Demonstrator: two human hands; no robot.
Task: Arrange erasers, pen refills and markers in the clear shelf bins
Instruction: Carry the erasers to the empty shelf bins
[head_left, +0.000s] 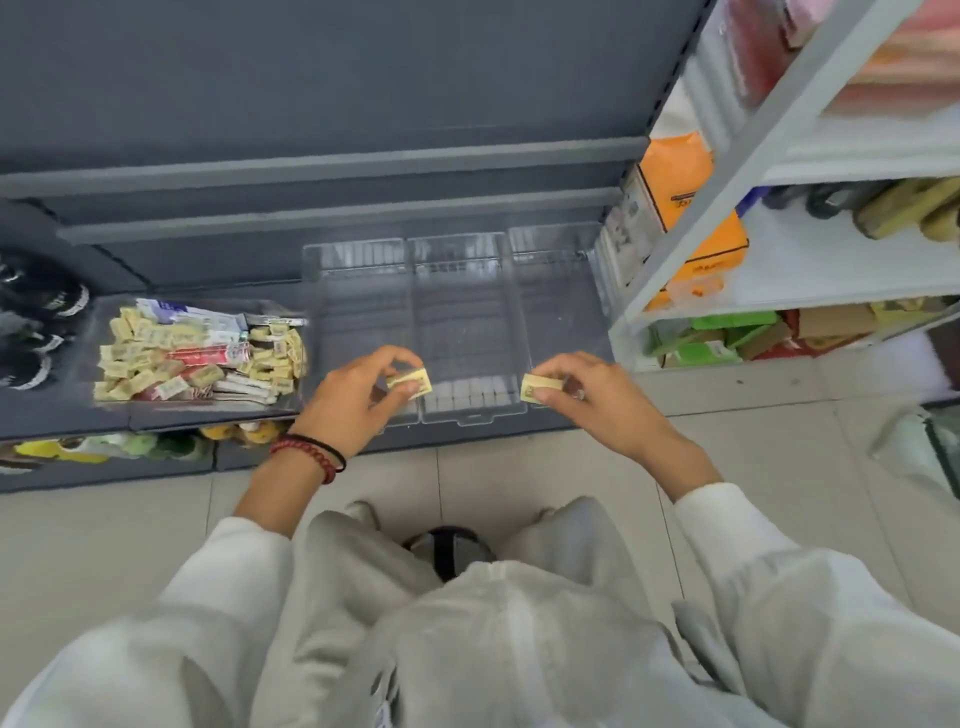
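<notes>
Left hand (358, 400) pinches a yellow eraser (414, 383); right hand (602, 402) pinches a second eraser (540, 388). Both are held over the front edge of the clear bins (470, 418). A mixed stock pile (197, 358) lies to the left.

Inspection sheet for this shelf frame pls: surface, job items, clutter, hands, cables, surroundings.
Surface: dark grey shelf, low over the tiled floor.
Job's things: three clear bins side by side; left of them a clear tray heaped with yellow erasers and long packs.
Clutter: black items at the shelf's far left, kind unclear.
Grippers: left hand pinches a yellow eraser; right hand pinches a second eraser; both at the bins' near edge.
Cables: nothing seen.
Surroundings: white rack on the right, with orange boxes.
</notes>
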